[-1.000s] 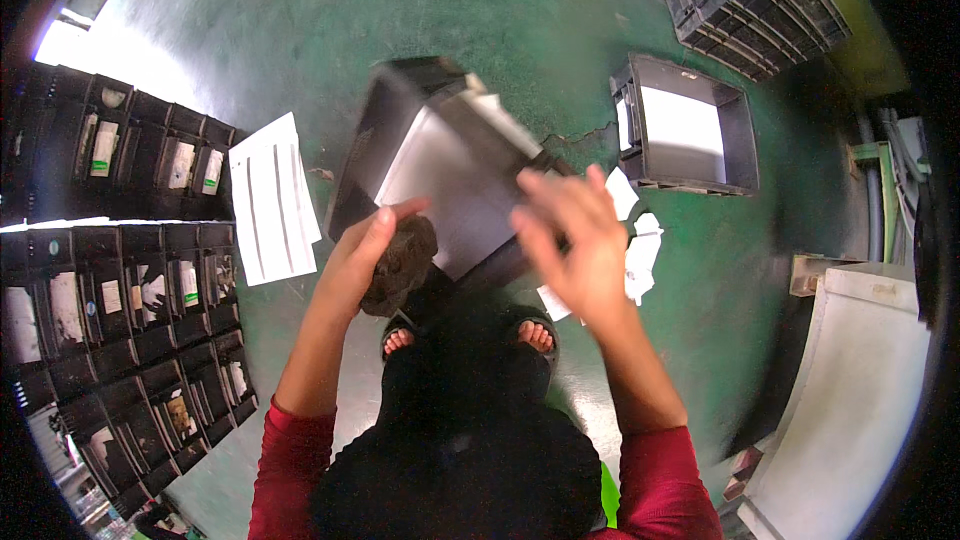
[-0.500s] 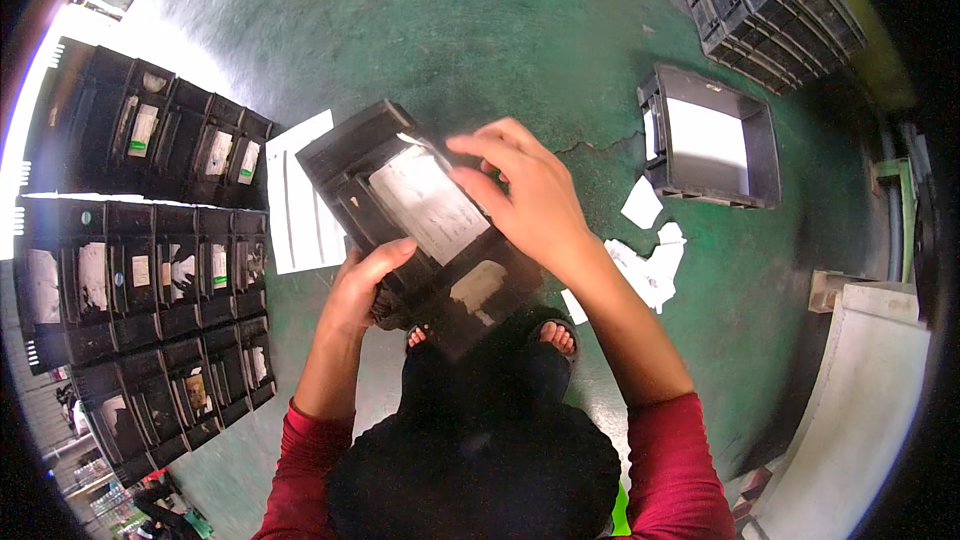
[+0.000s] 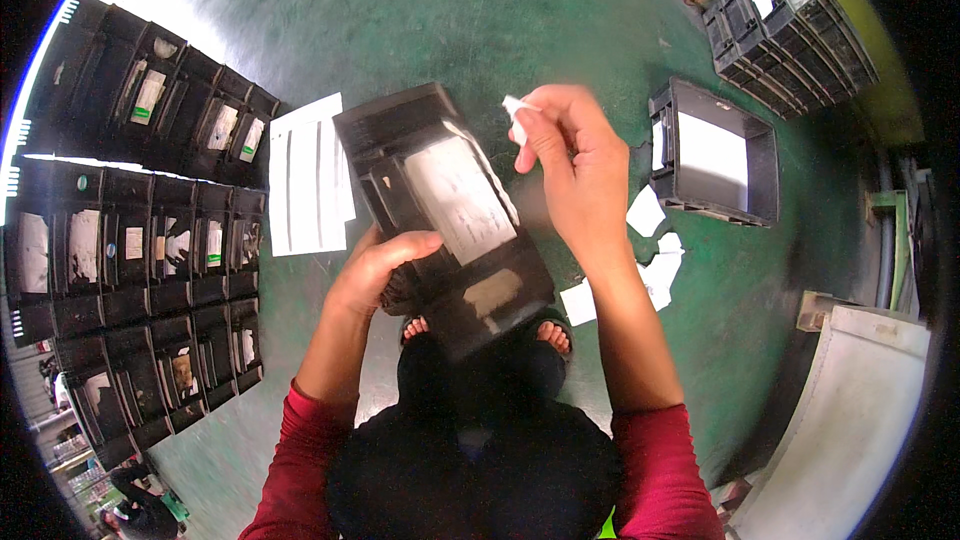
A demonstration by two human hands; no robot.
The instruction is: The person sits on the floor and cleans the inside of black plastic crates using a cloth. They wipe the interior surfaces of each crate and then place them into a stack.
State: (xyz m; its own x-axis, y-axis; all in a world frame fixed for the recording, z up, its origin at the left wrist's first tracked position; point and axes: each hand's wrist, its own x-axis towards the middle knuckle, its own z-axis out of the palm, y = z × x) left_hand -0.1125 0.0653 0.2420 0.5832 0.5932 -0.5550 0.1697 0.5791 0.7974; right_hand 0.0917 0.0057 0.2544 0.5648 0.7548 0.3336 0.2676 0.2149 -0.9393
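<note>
Black plastic crate (image 3: pixel 440 220), tipped on its side with a pale label (image 3: pixel 462 198) facing up, sits in front of the person. From the head view, the left hand (image 3: pixel 375 270) curls its fingers over the crate's near edge, gripping it. Just right of the crate, the right hand (image 3: pixel 570 165) pinches a small white paper scrap (image 3: pixel 515 108) between thumb and fingertips. More white scraps (image 3: pixel 650 240) lie on the green floor (image 3: pixel 480 20) below that hand.
</note>
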